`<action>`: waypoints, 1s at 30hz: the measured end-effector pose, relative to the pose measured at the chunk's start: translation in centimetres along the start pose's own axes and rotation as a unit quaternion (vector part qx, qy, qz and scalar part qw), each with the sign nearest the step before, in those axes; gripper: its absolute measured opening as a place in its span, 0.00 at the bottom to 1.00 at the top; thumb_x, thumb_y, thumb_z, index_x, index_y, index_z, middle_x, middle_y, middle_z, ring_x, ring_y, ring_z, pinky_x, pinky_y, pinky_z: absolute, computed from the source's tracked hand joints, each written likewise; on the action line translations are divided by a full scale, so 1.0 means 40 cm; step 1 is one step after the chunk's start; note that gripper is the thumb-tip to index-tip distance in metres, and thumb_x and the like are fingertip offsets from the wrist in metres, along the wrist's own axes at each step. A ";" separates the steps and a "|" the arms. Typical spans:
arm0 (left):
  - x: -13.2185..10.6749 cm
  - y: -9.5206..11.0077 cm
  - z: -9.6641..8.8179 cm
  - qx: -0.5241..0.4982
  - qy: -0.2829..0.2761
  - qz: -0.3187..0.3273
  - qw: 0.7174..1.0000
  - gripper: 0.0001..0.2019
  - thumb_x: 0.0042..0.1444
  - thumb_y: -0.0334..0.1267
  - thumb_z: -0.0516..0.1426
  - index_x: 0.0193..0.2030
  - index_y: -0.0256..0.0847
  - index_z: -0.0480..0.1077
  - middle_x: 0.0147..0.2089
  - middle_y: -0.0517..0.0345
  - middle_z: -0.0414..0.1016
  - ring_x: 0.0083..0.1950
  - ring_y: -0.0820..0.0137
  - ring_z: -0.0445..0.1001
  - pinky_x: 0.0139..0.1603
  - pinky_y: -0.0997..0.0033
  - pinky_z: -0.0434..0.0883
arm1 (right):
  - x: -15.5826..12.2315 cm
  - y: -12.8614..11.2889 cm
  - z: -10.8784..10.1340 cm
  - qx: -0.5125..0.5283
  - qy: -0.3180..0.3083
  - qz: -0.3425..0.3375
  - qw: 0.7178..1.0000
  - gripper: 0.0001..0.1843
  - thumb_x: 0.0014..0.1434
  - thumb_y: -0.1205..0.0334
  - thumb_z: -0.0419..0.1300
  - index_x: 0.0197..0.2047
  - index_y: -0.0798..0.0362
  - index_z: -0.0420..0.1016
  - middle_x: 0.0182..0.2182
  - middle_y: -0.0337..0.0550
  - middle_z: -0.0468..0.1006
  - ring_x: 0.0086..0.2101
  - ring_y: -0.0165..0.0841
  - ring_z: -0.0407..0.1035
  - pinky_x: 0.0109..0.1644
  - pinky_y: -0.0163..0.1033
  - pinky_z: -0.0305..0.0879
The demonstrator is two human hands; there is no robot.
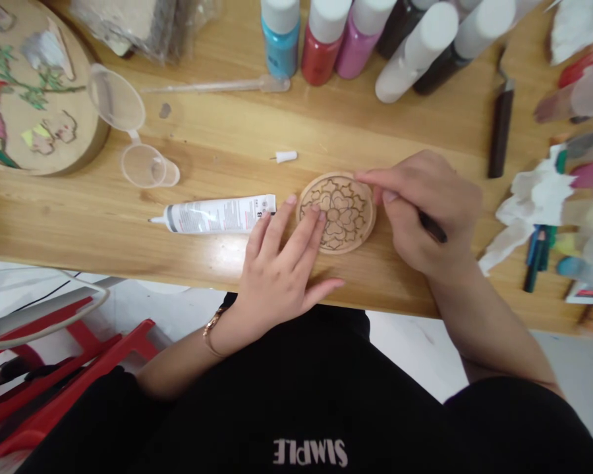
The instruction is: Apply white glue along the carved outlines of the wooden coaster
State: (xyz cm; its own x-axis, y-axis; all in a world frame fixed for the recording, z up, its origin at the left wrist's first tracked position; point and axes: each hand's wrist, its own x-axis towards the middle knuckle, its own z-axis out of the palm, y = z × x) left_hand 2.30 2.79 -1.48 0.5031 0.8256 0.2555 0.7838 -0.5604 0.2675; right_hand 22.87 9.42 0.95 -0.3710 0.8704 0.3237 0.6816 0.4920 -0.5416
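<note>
A round wooden disc (334,245) with a carved or cut flower pattern lies on the table in front of me. My left hand (284,266) rests with fingers spread, its fingertips on the disc's left part. At the disc's right edge, my right hand (432,207) is closed around a dark-handled tool (432,227); its working end is hidden by the fingers. A white glue-like tube (212,214) lies left of the disc, its nozzle pointing left and its tail beside my left fingers. Above the disc is a small white cap (285,157) with a pin.
Several paint bottles (281,49) stand along the back. A plastic pipette (227,85), a lidded clear cup (145,166) and a decorated wooden round (86,141) are to the left. On the right are a palette knife (501,131), crumpled tissue (534,197) and pencils (534,260).
</note>
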 end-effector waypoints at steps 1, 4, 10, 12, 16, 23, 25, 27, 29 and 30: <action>0.000 0.001 0.001 -0.001 0.000 0.000 1.000 0.38 0.63 0.62 0.48 0.65 0.29 0.62 0.62 0.41 0.71 0.68 0.47 0.62 0.69 0.53 0.53 | 0.000 0.001 0.000 -0.002 -0.004 0.004 1.000 0.17 0.67 0.60 0.48 0.43 0.45 0.79 0.27 0.43 0.78 0.30 0.36 0.73 0.39 0.48 0.71; -0.001 0.002 0.002 0.000 -0.001 0.000 1.000 0.37 0.64 0.61 0.47 0.65 0.28 0.63 0.62 0.41 0.71 0.68 0.47 0.62 0.69 0.53 0.53 | -0.001 0.008 0.000 0.019 0.012 -0.017 1.000 0.16 0.68 0.60 0.48 0.45 0.43 0.78 0.27 0.41 0.79 0.30 0.35 0.73 0.39 0.48 0.71; -0.003 0.001 0.002 -0.006 -0.001 0.000 1.000 0.38 0.64 0.62 0.47 0.66 0.29 0.61 0.63 0.41 0.70 0.68 0.47 0.62 0.69 0.53 0.53 | -0.008 0.017 -0.003 0.054 0.054 -0.042 0.996 0.16 0.66 0.64 0.51 0.48 0.41 0.77 0.28 0.39 0.77 0.31 0.36 0.72 0.39 0.48 0.70; -0.005 0.000 0.001 -0.015 0.014 -0.007 1.000 0.39 0.64 0.63 0.46 0.66 0.28 0.60 0.63 0.39 0.69 0.68 0.48 0.61 0.69 0.53 0.54 | -0.012 0.014 -0.003 0.053 0.073 -0.024 0.996 0.15 0.67 0.62 0.51 0.48 0.39 0.78 0.30 0.39 0.78 0.32 0.36 0.73 0.41 0.48 0.70; -0.013 -0.004 0.004 -0.042 0.079 -0.038 0.995 0.39 0.64 0.63 0.46 0.66 0.27 0.59 0.62 0.34 0.68 0.68 0.48 0.62 0.67 0.51 0.59 | -0.016 0.016 0.008 0.107 0.150 0.018 0.983 0.16 0.68 0.57 0.51 0.51 0.37 0.78 0.36 0.39 0.80 0.38 0.37 0.73 0.45 0.48 0.70; -0.017 -0.004 0.018 -0.011 0.104 -0.045 0.993 0.34 0.58 0.55 0.60 0.64 0.35 0.61 0.59 0.40 0.72 0.65 0.50 0.66 0.65 0.52 0.62 | -0.013 0.044 0.030 0.254 0.210 0.196 0.924 0.42 0.62 0.29 0.36 0.28 0.49 0.80 0.15 0.40 0.67 0.16 0.29 0.63 0.19 0.39 0.59; -0.016 -0.004 0.019 -0.003 0.108 -0.043 0.993 0.32 0.59 0.54 0.60 0.63 0.36 0.62 0.58 0.40 0.73 0.64 0.51 0.67 0.65 0.51 0.62 | -0.015 0.051 0.034 0.271 0.190 0.191 0.924 0.34 0.62 0.32 0.44 0.30 0.47 0.80 0.20 0.41 0.75 0.20 0.30 0.70 0.24 0.39 0.67; -0.015 -0.004 0.020 0.003 0.112 -0.040 0.993 0.30 0.59 0.53 0.59 0.62 0.35 0.63 0.57 0.40 0.74 0.64 0.51 0.68 0.64 0.51 0.62 | -0.016 0.057 0.042 0.283 0.168 0.160 0.931 0.24 0.62 0.36 0.54 0.34 0.44 0.81 0.28 0.41 0.81 0.30 0.32 0.77 0.33 0.40 0.74; -0.015 -0.004 0.020 0.006 0.116 -0.035 0.993 0.30 0.59 0.53 0.59 0.60 0.33 0.64 0.57 0.40 0.74 0.63 0.50 0.69 0.63 0.51 0.63 | -0.017 0.059 0.049 0.301 0.138 0.134 0.934 0.18 0.62 0.39 0.56 0.36 0.41 0.81 0.32 0.39 0.83 0.34 0.32 0.78 0.36 0.39 0.76; -0.015 -0.004 0.020 0.007 0.120 -0.034 0.992 0.29 0.59 0.53 0.59 0.60 0.33 0.64 0.56 0.40 0.74 0.63 0.51 0.69 0.63 0.51 0.63 | -0.017 0.059 0.053 0.311 0.126 0.125 0.934 0.18 0.62 0.39 0.56 0.36 0.41 0.80 0.31 0.39 0.82 0.33 0.32 0.78 0.34 0.38 0.76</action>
State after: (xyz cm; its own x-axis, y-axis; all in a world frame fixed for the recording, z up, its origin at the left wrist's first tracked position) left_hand 2.17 2.42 -2.40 0.3488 0.8211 0.4518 0.8190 -0.5014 0.2790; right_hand 23.40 10.02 -2.18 -0.0357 0.9659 0.2566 0.2006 0.2584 -0.9450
